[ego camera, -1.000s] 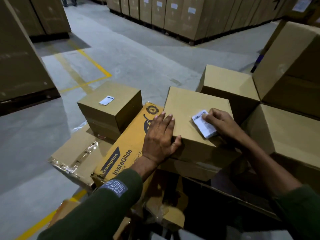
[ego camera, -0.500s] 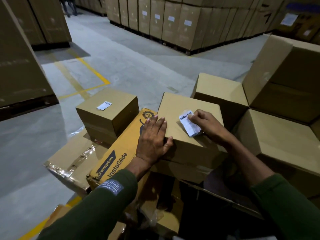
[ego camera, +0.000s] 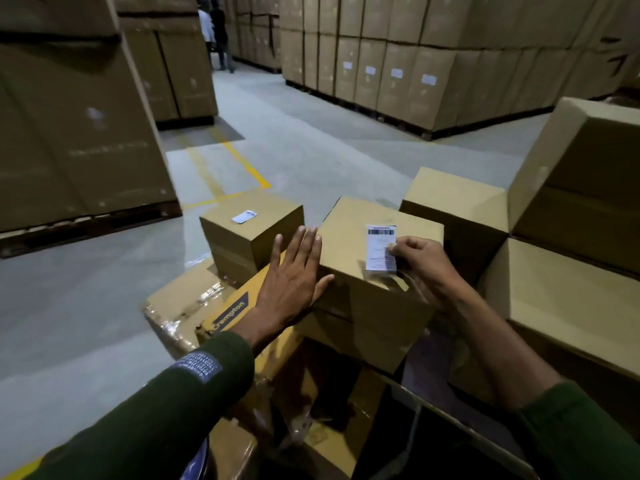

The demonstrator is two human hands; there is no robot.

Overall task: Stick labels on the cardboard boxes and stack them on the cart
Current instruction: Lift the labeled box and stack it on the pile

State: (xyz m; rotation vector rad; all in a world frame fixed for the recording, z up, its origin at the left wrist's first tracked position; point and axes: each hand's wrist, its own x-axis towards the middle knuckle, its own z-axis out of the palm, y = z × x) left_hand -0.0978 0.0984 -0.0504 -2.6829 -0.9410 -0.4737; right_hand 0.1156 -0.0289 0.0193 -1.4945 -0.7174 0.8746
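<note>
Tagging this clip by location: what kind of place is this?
Most likely a warehouse: tall stacks of cartons on pallets line a concrete floor with painted yellow lines, and a barcode label is being stuck on a box.

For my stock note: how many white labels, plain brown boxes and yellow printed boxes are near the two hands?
White labels: 2, one on the small box, one pinched by the right hand.
Plain brown boxes: 5, the left hand against one.
Yellow printed box: 1.
Total: 8.
</note>
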